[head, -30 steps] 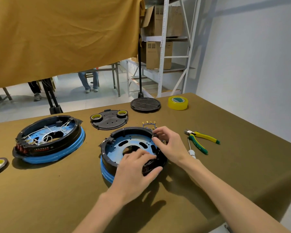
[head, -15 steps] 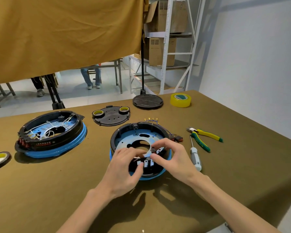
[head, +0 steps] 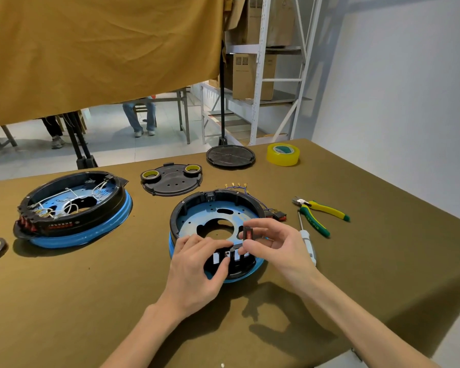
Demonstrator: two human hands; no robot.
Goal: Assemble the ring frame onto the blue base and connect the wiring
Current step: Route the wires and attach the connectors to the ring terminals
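On the olive table the blue base lay near the middle with the black ring frame sitting around it, and a second, already wired unit stood to the far left. The left hand gripped the near edge of the ring frame, fingers curled over the rim and thumb on the outside. The right hand pinched a small red and black switch just above that same edge, and thin wires with metal tips lay beside the far rim.
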